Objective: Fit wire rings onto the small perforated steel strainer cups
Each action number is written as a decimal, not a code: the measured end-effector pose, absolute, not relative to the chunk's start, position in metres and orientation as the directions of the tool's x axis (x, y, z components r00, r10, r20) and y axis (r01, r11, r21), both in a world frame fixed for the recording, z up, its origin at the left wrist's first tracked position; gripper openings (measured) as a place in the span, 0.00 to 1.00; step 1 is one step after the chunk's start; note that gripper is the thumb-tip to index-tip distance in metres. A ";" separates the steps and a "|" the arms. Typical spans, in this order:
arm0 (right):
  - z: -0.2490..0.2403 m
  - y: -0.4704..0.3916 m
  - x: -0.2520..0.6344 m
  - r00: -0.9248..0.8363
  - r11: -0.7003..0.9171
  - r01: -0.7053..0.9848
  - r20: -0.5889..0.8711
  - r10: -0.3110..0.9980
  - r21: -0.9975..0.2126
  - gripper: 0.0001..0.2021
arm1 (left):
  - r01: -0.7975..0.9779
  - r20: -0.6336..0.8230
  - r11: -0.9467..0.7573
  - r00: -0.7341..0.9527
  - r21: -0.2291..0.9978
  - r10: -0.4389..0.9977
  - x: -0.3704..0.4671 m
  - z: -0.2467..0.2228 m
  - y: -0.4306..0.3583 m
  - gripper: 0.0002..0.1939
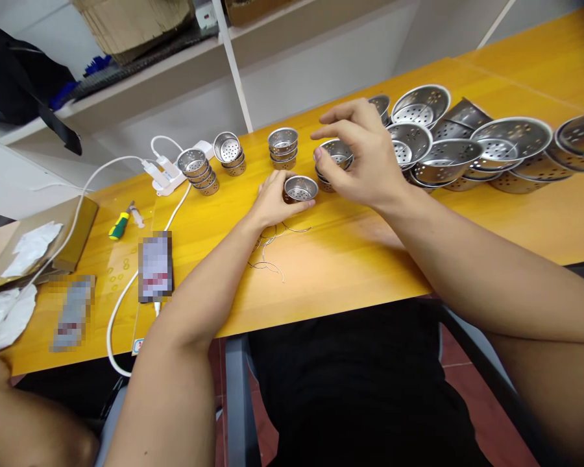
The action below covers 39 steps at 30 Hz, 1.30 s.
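Note:
My left hand (271, 200) is curled around a small perforated metal cup (300, 189), thumb along its near side and fingers behind it. The cup stands upright at the tabletop. Above and to its right, my right hand (365, 152) is raised with thumb and fingers apart, holding nothing. Partly behind that hand is a short stack of the same cups (335, 150); whether my fingers touch it I cannot tell. Thin wire rings (267, 250) lie on the table, close to my left wrist.
Three cup stacks (283, 148) line the back of the table. Many nested cups (448, 159) crowd the right. Leftward are a power strip (170, 176), a screwdriver (119, 226), two phones (156, 267), a cardboard box (75, 237) and another person's arm (34, 415).

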State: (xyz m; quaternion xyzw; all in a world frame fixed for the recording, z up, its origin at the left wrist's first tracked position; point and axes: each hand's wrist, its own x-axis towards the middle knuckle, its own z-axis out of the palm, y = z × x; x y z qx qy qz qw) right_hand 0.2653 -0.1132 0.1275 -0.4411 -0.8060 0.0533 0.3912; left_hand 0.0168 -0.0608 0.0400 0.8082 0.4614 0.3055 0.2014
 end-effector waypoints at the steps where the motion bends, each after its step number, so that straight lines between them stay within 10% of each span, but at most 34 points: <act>1: 0.127 -0.113 0.265 -0.305 0.603 0.669 0.579 0.756 -0.435 0.33 | 0.622 0.299 -0.498 0.402 0.604 0.865 0.017 0.040 -0.061 0.39; 11: 0.113 -0.102 0.263 -0.292 0.701 0.542 0.679 0.674 -0.463 0.24 | 0.530 0.390 -0.577 0.430 0.621 0.815 0.005 0.033 -0.046 0.54; 21: 0.104 -0.106 0.253 -0.608 0.790 0.398 0.511 0.608 -0.466 0.19 | 0.551 0.489 -0.574 0.312 0.605 0.815 -0.034 0.010 0.000 0.32; 30: 0.097 -0.099 0.251 -0.723 0.770 0.498 0.299 0.622 -0.398 0.14 | 0.506 0.518 -0.659 0.409 0.556 0.751 -0.019 0.018 0.007 0.43; 39: 0.095 -0.096 0.250 -0.748 0.760 0.509 0.230 0.623 -0.404 0.13 | 0.637 0.508 -0.542 0.260 0.549 0.821 -0.018 0.030 0.003 0.33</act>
